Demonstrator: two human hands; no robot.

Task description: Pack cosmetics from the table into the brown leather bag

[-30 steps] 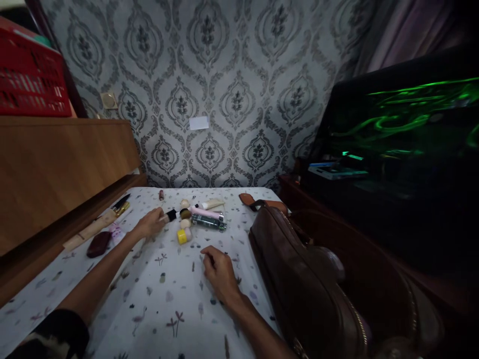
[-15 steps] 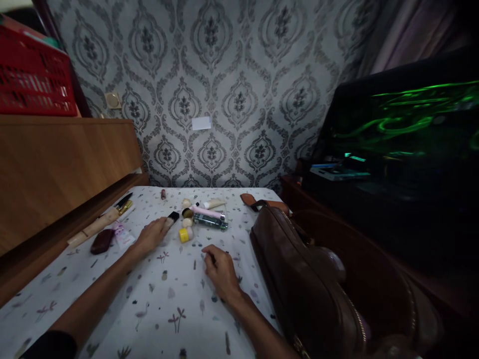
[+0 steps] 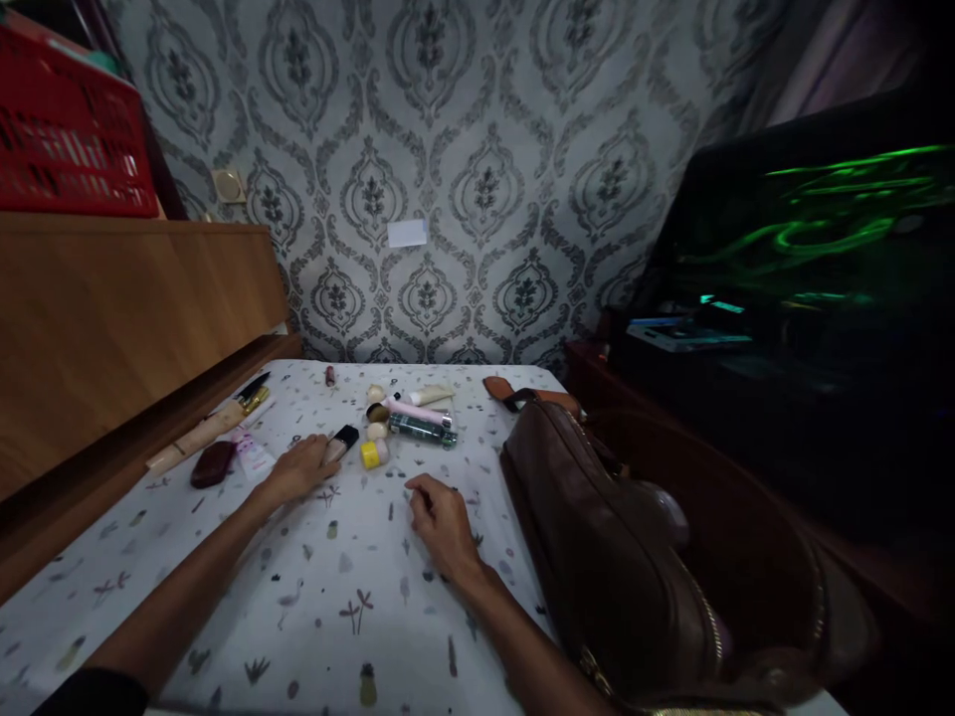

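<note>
My left hand (image 3: 299,470) lies on the patterned tablecloth (image 3: 350,597), fingers closed around a small beige bottle with a black cap (image 3: 341,442). Just right of it sit a yellow-lidded jar (image 3: 371,454), a dark green tube (image 3: 418,429), a pink tube (image 3: 413,410) and a cream tube (image 3: 431,395). My right hand (image 3: 440,518) rests on the cloth with fingers curled loosely and nothing visible in them. A brown leather bag (image 3: 604,557) stands to its right.
Along the left edge lie a long beige stick (image 3: 200,436), a dark red case (image 3: 212,463) and a pink packet (image 3: 252,456). A wooden cabinet (image 3: 111,328) with a red crate (image 3: 67,139) rises on the left. A dark screen (image 3: 813,259) stands at right.
My left hand has drawn back toward me with the black-capped bottle, away from the cluster of tubes. My right hand has hardly moved.
</note>
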